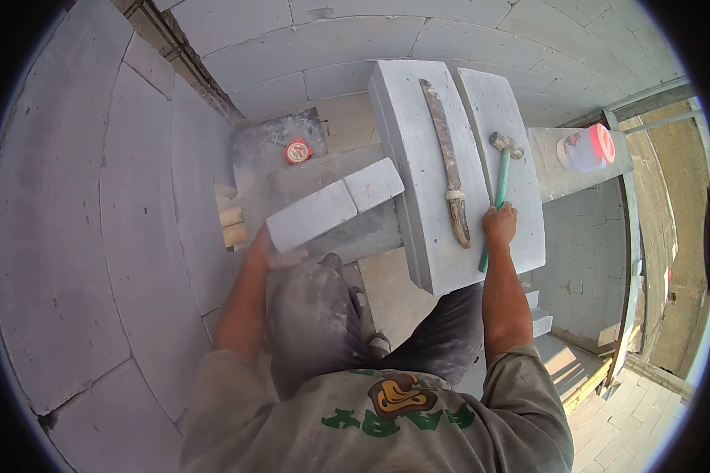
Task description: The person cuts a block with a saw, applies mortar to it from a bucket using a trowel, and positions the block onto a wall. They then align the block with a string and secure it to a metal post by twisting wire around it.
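Head view: right hand (498, 223) wraps the green hammer (500, 180) handle, its long axis pointing away along the block stack (418, 173); left hand (280, 254) cups the cut block (333, 203) from below, off the stack's left edge.

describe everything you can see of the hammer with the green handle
The hammer has a long green handle and a grey, dusty metal-looking head at its far end. It lies flat on a pale grey block, head pointing away from the person, roughly parallel to a long hand saw beside it. The right hand grips the handle partway along, and the green butt end sticks out below the hand, past the block's near edge.
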`<state>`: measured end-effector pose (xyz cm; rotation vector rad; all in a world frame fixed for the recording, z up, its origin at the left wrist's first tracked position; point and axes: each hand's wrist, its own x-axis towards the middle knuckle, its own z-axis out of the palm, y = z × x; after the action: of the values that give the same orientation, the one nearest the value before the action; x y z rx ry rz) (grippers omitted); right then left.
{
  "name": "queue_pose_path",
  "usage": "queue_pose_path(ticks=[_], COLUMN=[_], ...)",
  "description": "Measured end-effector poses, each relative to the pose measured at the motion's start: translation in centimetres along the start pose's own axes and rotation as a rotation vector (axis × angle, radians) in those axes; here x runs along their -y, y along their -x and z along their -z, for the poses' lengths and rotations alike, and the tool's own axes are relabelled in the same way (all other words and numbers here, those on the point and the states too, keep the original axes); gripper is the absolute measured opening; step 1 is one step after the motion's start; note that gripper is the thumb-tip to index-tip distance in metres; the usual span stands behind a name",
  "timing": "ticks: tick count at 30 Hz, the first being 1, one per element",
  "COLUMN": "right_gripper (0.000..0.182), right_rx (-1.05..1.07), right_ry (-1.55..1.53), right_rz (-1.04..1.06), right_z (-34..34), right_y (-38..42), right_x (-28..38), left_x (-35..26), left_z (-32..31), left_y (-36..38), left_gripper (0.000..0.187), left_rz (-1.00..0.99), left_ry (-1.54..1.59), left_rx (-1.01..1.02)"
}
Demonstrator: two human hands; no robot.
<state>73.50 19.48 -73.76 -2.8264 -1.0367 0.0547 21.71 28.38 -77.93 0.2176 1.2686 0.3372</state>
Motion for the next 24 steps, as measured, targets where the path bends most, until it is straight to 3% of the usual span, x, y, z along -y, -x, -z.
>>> queue_pose_path(ticks=[4,6,10,12,16,18,19,21,22,24], right_gripper=[0.027,0.02,0.018,0.02,0.021,0.024,0.024,0.025,0.025,0.032], right_rx=[0.049,0.255,0.309,0.289,0.243,-0.096,-0.096,-0.055,-0.054,0.377], right_ry=[-0.066,-0.415,-0.738,-0.75,-0.757,-0.728,-0.74,-0.775,-0.777,-1.192], right_rz=[0.003,-0.08,-0.065,-0.062,-0.025,0.373,0.377,0.322,0.31,0.235], right_z=[-1.2,-2.9,3.3,3.7,5.0,4.7,5.1,6.9,7.9,10.1], right_y=[-2.7,-4.7,-1.1,-0.5,6.6,9.7,11.4,14.8,15.8,17.6], right_x=[-0.7,-2.3,1.4,1.6,3.2,3.7,4.3,5.7,6.8,8.8], left_x=[-1.7,-2.8,-2.5,-1.5,0.4,0.0,0.5,2.5,2.2,1.3], left_z=[-0.3,-0.4,0.9,1.2,1.1,0.6,1.6,4.5,3.6,2.8], left_y=[-1.3,-1.9,-3.7,-3.0,-1.6,-0.7,-2.0,-6.2,-5.1,-3.9], left_gripper=[0.061,0.053,0.055,0.06,0.073,0.082,0.082,0.086,0.084,0.083], left_rz=[-0.073,-0.152,-0.305,-0.658,-0.687,-0.494,-0.503,-0.547,-0.509,-0.479], left_ry=[0.183,0.15,-0.02,-0.106,-0.04,-0.269,-0.271,-0.461,-0.406,-0.419], left_rx=[0.025,0.078,-0.062,-0.118,-0.15,-0.285,-0.294,-0.304,-0.266,-0.258])
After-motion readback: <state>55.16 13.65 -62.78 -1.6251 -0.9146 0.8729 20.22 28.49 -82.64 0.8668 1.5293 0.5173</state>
